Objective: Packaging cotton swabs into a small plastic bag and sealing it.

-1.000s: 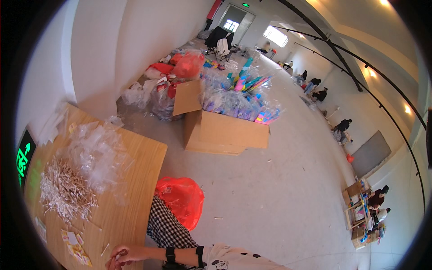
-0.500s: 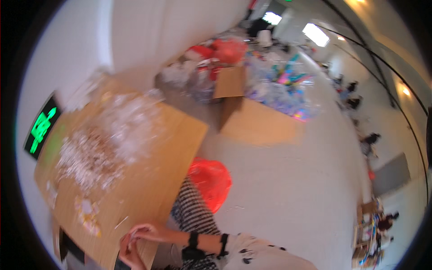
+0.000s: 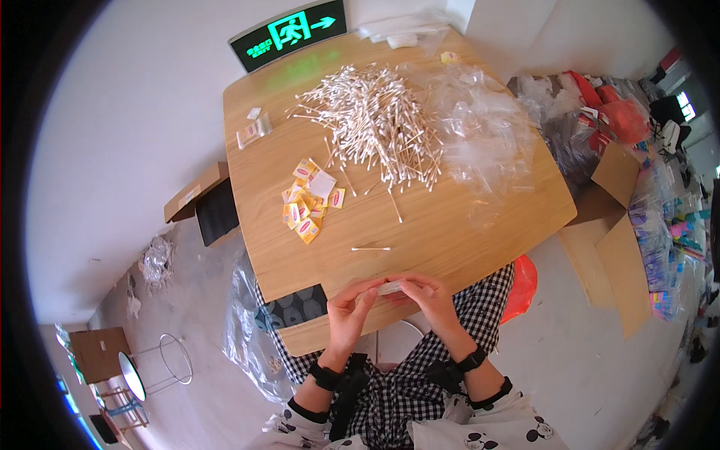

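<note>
Near the front edge of the wooden table (image 3: 480, 247), my left hand (image 3: 349, 309) and my right hand (image 3: 433, 301) meet with closed fingers. Between their fingertips is a small whitish, see-through packet (image 3: 390, 287); its contents are hard to make out. Just beyond my hands lies a single cotton swab (image 3: 371, 249). Farther back is a big loose heap of cotton swabs (image 3: 375, 120). Small yellow and white cards (image 3: 304, 206) lie in a pile left of centre. To the right of the heap, clear plastic bags (image 3: 484, 135) spread over the tabletop.
A filled clear packet (image 3: 253, 131) rests at the table's left edge. A green-lit exit sign (image 3: 289, 34) stands behind the table. On the floor are an open cardboard box (image 3: 611, 247) at right, a red plastic bag (image 3: 523, 289) and a round stool (image 3: 132, 376).
The view has swung left and levelled, so the table is now central and sharp. Both hands now show plainly, together at the table's front edge.
</note>
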A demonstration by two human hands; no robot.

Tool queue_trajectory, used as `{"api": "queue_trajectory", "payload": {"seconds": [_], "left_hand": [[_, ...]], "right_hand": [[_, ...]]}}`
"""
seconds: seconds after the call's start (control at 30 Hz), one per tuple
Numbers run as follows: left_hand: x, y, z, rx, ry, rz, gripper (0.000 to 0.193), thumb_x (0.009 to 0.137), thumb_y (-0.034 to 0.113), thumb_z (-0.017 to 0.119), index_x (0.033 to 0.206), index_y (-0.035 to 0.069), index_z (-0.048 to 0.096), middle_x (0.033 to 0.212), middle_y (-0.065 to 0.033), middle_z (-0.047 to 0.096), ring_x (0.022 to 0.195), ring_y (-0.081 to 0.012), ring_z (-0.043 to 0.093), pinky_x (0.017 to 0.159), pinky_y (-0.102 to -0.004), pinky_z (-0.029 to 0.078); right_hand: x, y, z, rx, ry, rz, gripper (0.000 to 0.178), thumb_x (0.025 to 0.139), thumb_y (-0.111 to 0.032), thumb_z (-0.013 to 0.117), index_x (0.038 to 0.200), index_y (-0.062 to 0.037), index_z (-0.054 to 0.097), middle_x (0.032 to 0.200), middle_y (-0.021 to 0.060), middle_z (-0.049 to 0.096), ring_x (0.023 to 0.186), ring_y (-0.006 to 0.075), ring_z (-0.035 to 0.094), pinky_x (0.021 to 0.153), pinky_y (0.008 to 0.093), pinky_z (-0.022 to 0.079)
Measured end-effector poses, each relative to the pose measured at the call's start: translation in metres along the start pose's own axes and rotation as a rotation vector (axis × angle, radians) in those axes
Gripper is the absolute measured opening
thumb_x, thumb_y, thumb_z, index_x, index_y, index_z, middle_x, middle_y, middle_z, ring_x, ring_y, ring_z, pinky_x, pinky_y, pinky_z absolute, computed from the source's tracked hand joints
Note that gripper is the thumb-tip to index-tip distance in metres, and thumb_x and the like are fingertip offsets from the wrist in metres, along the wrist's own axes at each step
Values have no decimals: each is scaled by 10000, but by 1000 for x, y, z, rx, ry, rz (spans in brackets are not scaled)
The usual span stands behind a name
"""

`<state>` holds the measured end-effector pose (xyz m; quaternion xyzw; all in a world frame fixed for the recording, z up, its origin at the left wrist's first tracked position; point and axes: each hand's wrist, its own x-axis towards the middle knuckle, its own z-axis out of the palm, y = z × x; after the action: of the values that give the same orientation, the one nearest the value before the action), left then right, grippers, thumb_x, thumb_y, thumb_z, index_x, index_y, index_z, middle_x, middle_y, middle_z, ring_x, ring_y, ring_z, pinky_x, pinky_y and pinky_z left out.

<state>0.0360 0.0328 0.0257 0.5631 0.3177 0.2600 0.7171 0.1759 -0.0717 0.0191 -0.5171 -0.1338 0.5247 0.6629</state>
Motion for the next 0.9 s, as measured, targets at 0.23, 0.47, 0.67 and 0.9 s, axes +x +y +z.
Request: {"api": "queue_trajectory", "payload": {"seconds": [0.23, 0.47, 0.67, 0.9], "left_hand": [[-1, -11, 5, -98, 44, -19, 164, 898, 2, 630, 1043, -28, 700, 1082, -110, 677, 1024, -176, 602, 928, -280, 446], [-2, -14, 6, 15, 54, 23, 163, 886, 21, 655, 1038, -11, 705, 1075, -106, 680, 1015, -181, 611, 910, -278, 459], [2, -1, 7, 177, 0, 94, 219, 822, -28, 701, 1040, -8, 710, 1070, -106, 672, 1001, -186, 620, 888, -280, 479], [5, 3, 9, 300, -39, 273, 253, 794, -45, 714, 1032, 37, 727, 1037, -102, 688, 953, -209, 658, 817, -295, 531]], "right_hand": [[0, 2, -4, -68, 8, -37, 219, 948, -100, 597, 1101, 46, 652, 1038, 102, 681, 903, 145, 654, 801, 262, 552], [0, -2, -1, -152, 4, -128, 199, 933, -63, 607, 1094, 42, 656, 1048, 91, 672, 939, 142, 642, 807, 259, 544], [-3, 2, -1, -201, -11, -238, 176, 929, -46, 612, 1087, 8, 667, 1096, 83, 644, 964, 146, 638, 800, 249, 546], [-2, 4, -2, -217, 20, -304, 148, 928, -52, 615, 1050, 10, 672, 1089, 112, 649, 891, 161, 666, 758, 258, 567]]}}
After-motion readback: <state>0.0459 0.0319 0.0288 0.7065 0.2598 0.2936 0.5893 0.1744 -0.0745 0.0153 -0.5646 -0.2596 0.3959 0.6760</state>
